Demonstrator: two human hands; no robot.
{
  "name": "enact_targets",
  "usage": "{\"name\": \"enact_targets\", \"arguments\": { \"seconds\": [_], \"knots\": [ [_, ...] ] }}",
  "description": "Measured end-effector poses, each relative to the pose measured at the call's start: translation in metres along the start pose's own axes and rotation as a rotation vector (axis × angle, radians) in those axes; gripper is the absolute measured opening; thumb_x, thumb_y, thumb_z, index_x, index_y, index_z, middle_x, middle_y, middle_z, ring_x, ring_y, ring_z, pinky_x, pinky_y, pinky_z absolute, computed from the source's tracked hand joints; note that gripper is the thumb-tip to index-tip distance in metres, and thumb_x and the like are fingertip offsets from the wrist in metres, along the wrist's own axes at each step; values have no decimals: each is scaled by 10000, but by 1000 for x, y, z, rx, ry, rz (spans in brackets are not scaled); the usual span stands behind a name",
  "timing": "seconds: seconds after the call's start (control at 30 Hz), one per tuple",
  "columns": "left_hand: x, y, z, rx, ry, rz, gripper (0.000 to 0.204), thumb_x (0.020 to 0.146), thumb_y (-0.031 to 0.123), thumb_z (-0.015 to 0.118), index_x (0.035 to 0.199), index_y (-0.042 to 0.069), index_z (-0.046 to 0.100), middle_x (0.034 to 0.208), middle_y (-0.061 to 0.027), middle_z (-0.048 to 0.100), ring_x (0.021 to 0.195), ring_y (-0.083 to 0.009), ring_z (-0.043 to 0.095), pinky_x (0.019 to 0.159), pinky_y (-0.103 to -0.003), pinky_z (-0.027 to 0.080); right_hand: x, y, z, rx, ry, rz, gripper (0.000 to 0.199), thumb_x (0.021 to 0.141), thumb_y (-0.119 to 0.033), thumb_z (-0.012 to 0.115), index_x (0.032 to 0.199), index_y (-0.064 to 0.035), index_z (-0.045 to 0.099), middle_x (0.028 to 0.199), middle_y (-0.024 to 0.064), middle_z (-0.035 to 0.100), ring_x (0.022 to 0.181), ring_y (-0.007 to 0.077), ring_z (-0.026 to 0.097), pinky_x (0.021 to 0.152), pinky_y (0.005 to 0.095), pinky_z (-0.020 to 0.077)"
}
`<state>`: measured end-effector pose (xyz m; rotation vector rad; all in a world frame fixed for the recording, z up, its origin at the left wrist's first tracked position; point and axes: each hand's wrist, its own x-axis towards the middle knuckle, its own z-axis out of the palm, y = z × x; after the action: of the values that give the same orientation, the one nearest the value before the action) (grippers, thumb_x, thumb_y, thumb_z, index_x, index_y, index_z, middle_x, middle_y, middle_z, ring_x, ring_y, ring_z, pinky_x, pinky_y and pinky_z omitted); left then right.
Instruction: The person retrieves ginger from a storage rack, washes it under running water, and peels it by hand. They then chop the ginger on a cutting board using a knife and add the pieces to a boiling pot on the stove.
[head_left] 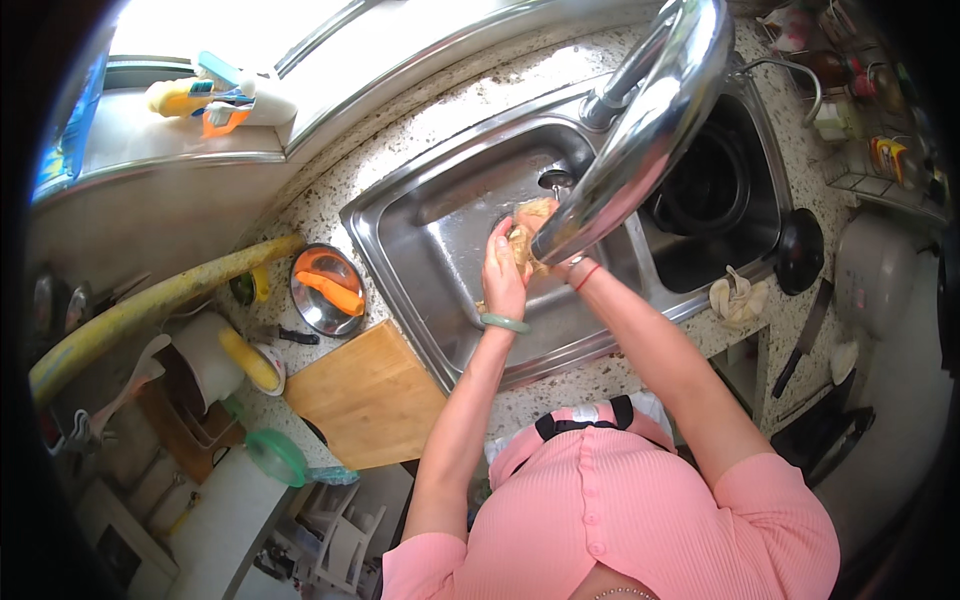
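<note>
Both hands are together over the left basin of the steel sink point(400, 240). My left hand point(503, 268), with a green bangle at the wrist, is curled against a lumpy yellowish-brown piece of food point(519, 246) whose kind I cannot make out. My right hand point(566, 266) comes to the same piece from the other side. The shiny faucet point(640, 160) passes in front of it and hides most of its fingers. Beyond the hands lies the drain point(553, 179).
Left of the sink are a metal bowl with peeled carrots point(330, 292), a black-handled knife point(298, 337) and a wooden cutting board point(365, 395). A dark round pot point(705, 180) sits in the right basin. A crumpled cloth point(738, 298) and a cleaver point(803, 340) are at right.
</note>
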<state>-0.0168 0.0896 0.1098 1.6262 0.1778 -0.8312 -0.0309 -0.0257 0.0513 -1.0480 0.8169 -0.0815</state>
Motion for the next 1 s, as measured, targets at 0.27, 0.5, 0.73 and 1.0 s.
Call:
{"name": "enact_targets", "arguments": {
  "seconds": [0.27, 0.5, 0.73, 1.0],
  "knots": [
    [3, 2, 1, -75, 36, -136, 482, 1006, 407, 291, 1110, 34, 578, 766, -32, 561, 609, -68, 481, 494, -218, 393, -61, -72, -13, -102, -269, -111, 247, 817, -94, 648, 1037, -59, 543, 963, 30, 611, 898, 129, 590, 792, 274, 482],
    [-4, -4, 5, 223, 120, 59, 384, 1012, 286, 303, 1077, -2, 549, 880, -98, 617, 814, -200, 573, 743, -329, 451, -45, -25, 16, -516, -19, -499, 169, 746, 24, 493, 905, -32, 507, 874, 159, 618, 886, 345, 587, 739, 392, 469],
    [-11, 16, -1, -93, -1, -119, 367, 1008, 361, 323, 1078, 89, 558, 686, 10, 483, 524, -41, 408, 441, -196, 346, -9, -16, -20, 209, -147, 183, 268, 842, -142, 652, 1018, -16, 494, 890, 88, 623, 738, 174, 631, 614, 285, 530],
    [1, -2, 11, 284, 147, 280, 256, 997, 288, 352, 944, 49, 428, 672, -157, 558, 611, -316, 563, 519, -444, 374, -58, -58, 6, -350, -74, -404, 207, 774, -41, 652, 950, -50, 543, 861, 44, 624, 819, 125, 599, 727, 271, 481]
  ]
}}
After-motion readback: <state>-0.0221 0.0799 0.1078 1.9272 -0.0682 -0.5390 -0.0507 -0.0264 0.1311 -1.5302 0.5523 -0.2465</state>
